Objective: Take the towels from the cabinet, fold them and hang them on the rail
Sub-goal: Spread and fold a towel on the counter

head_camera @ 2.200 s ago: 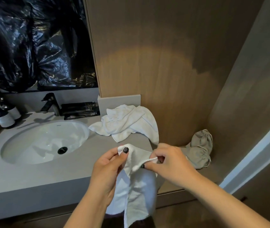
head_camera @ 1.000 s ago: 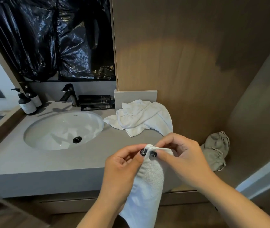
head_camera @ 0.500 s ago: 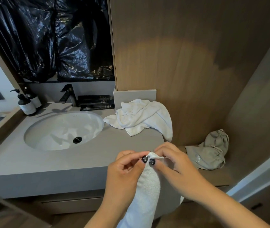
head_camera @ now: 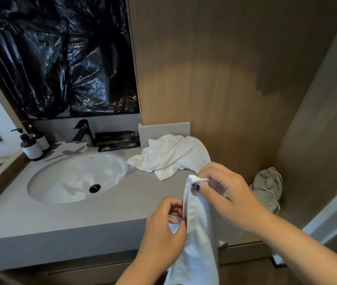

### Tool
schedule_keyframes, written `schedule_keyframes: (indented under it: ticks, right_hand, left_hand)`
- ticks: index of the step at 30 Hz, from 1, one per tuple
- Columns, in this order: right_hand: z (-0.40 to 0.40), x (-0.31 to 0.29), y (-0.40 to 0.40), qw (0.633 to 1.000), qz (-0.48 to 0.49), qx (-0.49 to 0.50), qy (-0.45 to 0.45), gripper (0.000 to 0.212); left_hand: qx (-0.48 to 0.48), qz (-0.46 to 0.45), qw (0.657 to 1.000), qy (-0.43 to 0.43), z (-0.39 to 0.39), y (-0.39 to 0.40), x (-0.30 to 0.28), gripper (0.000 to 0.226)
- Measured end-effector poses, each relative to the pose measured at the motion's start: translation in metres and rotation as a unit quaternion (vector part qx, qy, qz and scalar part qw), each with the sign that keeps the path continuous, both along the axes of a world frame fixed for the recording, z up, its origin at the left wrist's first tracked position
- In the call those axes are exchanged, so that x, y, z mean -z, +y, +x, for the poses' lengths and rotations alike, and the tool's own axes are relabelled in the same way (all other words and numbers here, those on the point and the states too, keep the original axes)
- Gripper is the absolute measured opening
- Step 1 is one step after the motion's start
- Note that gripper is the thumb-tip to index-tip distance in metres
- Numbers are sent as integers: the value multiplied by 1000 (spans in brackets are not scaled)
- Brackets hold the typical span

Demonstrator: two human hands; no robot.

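Far to the left of your fingers, two dark pump bottles [head_camera: 32,145] stand at the back corner of the grey counter [head_camera: 64,219], with the black tap [head_camera: 83,131] and the white basin [head_camera: 77,177] to their right. A black tray of toiletries [head_camera: 117,140] sits beside the tap, under the black plastic sheet [head_camera: 56,56] that covers the wall above.

Your left hand [head_camera: 161,233] has its fingers curled, pinching the white towel [head_camera: 198,233] at its left edge, partway down its length. Just above and behind your fingers, a second crumpled white towel [head_camera: 172,156] lies on the counter against the wood panel.

Your right hand [head_camera: 225,192] pinches the top corner of the hanging towel between thumb and forefinger, higher than the left hand's grip. The towel hangs down between both hands, in front of the counter's edge.

To the right of your fingers, a bundled grey cloth [head_camera: 268,188] rests on the lower wooden ledge.
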State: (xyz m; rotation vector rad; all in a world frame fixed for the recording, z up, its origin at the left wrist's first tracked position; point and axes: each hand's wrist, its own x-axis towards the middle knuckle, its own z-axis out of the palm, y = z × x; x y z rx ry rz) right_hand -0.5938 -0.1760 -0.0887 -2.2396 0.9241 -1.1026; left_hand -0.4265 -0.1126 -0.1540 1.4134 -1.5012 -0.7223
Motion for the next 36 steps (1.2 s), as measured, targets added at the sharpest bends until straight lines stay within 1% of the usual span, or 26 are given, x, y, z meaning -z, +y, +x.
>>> schedule_keyframes:
  ticks: [1,3,5,7,9,11,13,15,17,19,21,22,24,26,27,29,31,32,34,35,36]
  right_hand:
    - [-4,-4,-2,1000,-6,4,0,22]
    - [-12,-10,-4,1000,-7,15,2,25]
    - [-19,-15,-6,1000,-1,29,4,23]
    - [-24,-21,-7,999,7,42,-2,13]
    - [-30,-29,-9,998,3,61,-15,15]
    - [-34,-38,-11,996,4,86,-29,18]
    - [-37,-45,-15,993,10,111,-43,17]
    - [-40,-52,-19,989,17,135,-59,18]
    - [-42,-59,-23,986,22,147,-74,19]
    - [-43,-66,-25,986,19,145,-76,18]
    - [-43,-73,-27,988,9,139,-70,17]
    - [-43,-75,-28,988,4,137,-68,16]
    - [-43,-78,-29,989,-5,133,-64,16]
    - [-41,-80,-30,990,-8,130,-60,16]
    - [-40,-80,-31,990,-11,128,-57,16]
    - [-37,-79,-32,990,-17,127,-50,17]
    - [-35,-78,-34,991,-17,123,-50,16]
    - [-34,-78,-36,991,-16,122,-51,16]
    - [-32,-79,-40,991,-13,123,-58,15]
    - [-31,-80,-41,990,-12,124,-63,14]
    - [-30,-81,-43,989,-11,127,-71,13]
  left_hand:
    - [-5,-11,1000,-10,-2,-2,0,27]
    - [-16,-27,999,-19,-5,-7,-3,24]
    - [-19,-35,998,-39,-6,-13,-5,28]
    - [-9,-52,996,-75,-6,-19,-5,39]
    - [1,-67,994,-88,-3,-24,-4,47]
    - [-6,-58,995,-82,2,-28,-2,49]
    - [-16,-25,997,-68,5,-29,-3,44]
    - [-11,-16,999,-26,8,-28,-3,43]
    - [17,-42,999,-3,9,-25,-6,51]
    - [51,-100,993,-43,9,-24,-7,60]
    - [75,-159,979,-100,12,-28,-4,59]
    - [85,-169,974,-125,15,-31,-2,59]
    - [94,-156,971,-152,24,-39,3,63]
    - [77,-135,975,-158,31,-47,7,68]
    - [66,-115,979,-153,33,-49,7,67]
    - [58,-45,989,-128,32,-51,2,55]
    - [77,17,993,-82,24,-48,-6,37]
    - [85,37,993,-76,19,-47,-9,39]
    - [79,49,989,-117,9,-47,-6,57]
    - [66,47,986,-148,5,-49,-2,55]
    - [51,46,984,-166,2,-52,4,46]
